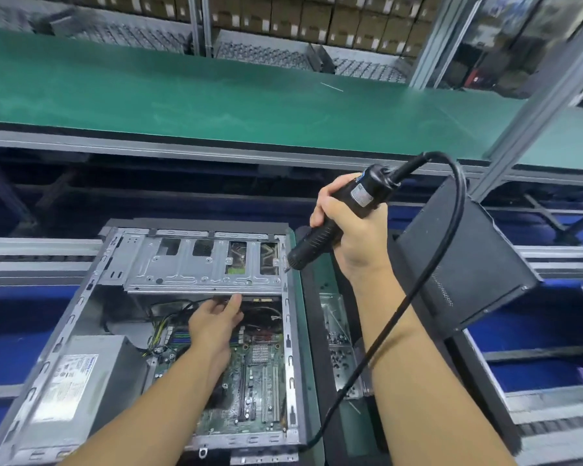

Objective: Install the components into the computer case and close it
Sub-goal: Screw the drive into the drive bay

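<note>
An open computer case (81, 297) lies on its side in front of me. Inside it are a green motherboard (260, 375), a grey power supply (78, 378) at the lower left and a metal drive cage (196, 264) across the top. My left hand (214, 322) reaches into the case, and its fingers touch the underside of the drive cage's front edge. My right hand (347, 227) grips a black electric screwdriver (320, 235). The screwdriver's tip points at the right end of the drive cage. Its black cable (458, 210) loops over my right forearm.
A black box (468, 260) stands tilted to the right of the case. Between them runs a narrow tray (337, 334) holding small screws. A green conveyor belt (216, 95) runs behind the bench, with shelves of cartons further back. A metal post (535, 109) rises at the right.
</note>
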